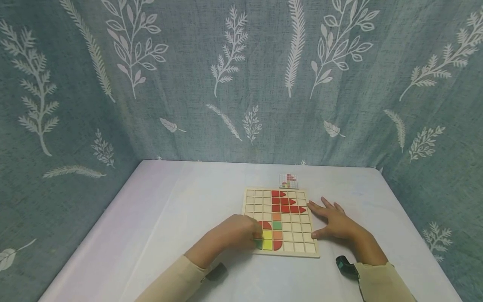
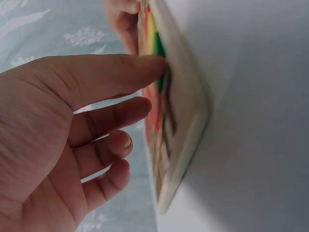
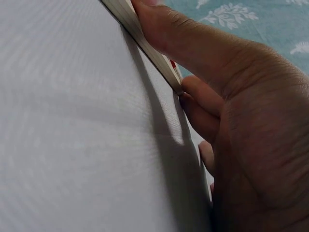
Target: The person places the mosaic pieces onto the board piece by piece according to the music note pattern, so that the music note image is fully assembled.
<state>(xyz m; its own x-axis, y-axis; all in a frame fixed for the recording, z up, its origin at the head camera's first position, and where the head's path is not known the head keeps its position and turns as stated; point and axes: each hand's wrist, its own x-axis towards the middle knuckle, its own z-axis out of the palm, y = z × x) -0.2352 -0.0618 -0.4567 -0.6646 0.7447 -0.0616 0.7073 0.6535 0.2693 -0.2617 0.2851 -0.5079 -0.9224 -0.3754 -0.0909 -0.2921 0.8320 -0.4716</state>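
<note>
A wooden grid board [image 1: 298, 237] lies on the table, with flat coloured pieces in its squares. My left hand [image 1: 241, 231] is over its lower left part and hides some squares there. In the left wrist view the thumb tip touches a green piece [image 2: 159, 46], and the index fingertip is close to the board's face, apart from the thumb. Next to it are yellow pieces [image 1: 267, 239] and a red rounded piece [image 1: 277, 245]. My right hand [image 1: 336, 220] spreads along the board's right edge, thumb and fingertips against the rim.
A small pattern card [image 1: 288, 181] lies just behind the board. Red pieces with pointed ends [image 1: 284, 201] fill rows near the top. The white table [image 1: 181, 201] meets a leaf-patterned curtain [image 1: 256, 84] at the back and sides. A dark strap device [image 1: 345, 265] is at the right wrist.
</note>
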